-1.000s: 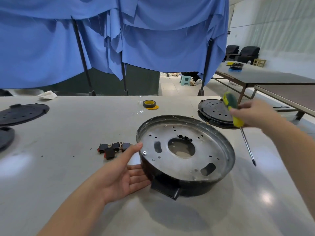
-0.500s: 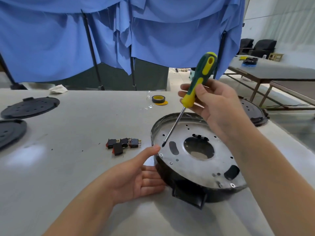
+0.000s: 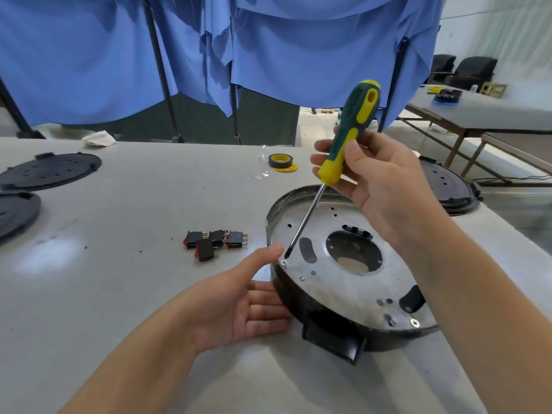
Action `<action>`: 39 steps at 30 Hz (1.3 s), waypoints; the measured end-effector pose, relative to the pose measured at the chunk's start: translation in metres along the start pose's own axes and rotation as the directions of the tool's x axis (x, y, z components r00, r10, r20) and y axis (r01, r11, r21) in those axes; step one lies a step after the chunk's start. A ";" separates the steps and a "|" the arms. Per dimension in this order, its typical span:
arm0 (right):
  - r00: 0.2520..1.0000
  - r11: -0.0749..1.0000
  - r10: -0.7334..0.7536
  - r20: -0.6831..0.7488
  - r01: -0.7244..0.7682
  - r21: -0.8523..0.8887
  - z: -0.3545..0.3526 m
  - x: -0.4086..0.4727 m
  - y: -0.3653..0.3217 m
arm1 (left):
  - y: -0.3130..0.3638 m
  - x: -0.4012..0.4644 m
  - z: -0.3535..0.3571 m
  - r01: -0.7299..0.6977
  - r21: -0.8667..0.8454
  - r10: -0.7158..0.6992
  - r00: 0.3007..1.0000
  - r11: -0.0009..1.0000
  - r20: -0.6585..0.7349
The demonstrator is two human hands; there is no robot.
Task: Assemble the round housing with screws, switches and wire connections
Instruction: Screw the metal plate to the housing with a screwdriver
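The round housing [image 3: 343, 282], a black shell with a silver metal plate and a centre hole, lies on the grey table [image 3: 134, 210]. My right hand [image 3: 376, 180] grips a green and yellow screwdriver [image 3: 346, 138]; its tip sits just above a screw [image 3: 283, 263] at the plate's left edge. My left hand [image 3: 242, 300] rests palm-up with straight fingers against the housing's left wall, thumb near the screw. Another screw [image 3: 414, 323] sits at the plate's near right. Several black and red switches [image 3: 213, 242] lie to the left of the housing.
A roll of black tape [image 3: 280, 160] on a yellow disc lies behind the housing. Black round covers lie at far left [image 3: 50, 170], [image 3: 15, 213] and at right behind my arm [image 3: 448, 189]. Blue cloth hangs behind the table; a white rag [image 3: 98, 138] lies at the back.
My right hand has swung the screwdriver from the right side over the housing and lowered its tip to the left-edge screw. My left hand has stayed against the housing wall.
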State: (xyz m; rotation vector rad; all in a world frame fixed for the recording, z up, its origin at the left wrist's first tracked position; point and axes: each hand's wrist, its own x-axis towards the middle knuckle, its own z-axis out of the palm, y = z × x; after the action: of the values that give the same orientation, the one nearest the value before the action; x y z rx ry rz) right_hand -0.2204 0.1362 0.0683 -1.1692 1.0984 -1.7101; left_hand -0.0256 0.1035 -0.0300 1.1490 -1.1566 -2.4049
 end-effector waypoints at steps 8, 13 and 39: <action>1.000 0.999 0.006 0.027 -0.005 -0.044 0.003 -0.001 0.003 | 0.000 -0.001 0.002 -0.011 -0.004 0.011 1.000 1.000 -0.010; 1.000 0.998 0.001 0.025 0.001 -0.061 0.003 -0.003 0.002 | 0.000 -0.001 0.002 -0.010 -0.009 0.010 1.000 1.000 -0.018; 0.947 0.640 -0.269 0.172 0.310 -0.703 0.046 0.003 -0.017 | -0.002 0.001 0.003 -0.023 0.045 0.023 1.000 0.999 0.002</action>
State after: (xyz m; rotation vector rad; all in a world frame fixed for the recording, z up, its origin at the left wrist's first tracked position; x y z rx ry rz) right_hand -0.1794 0.1287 0.0941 -1.9657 1.7156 -1.4673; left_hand -0.0276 0.1062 -0.0312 1.1407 -1.2232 -2.3750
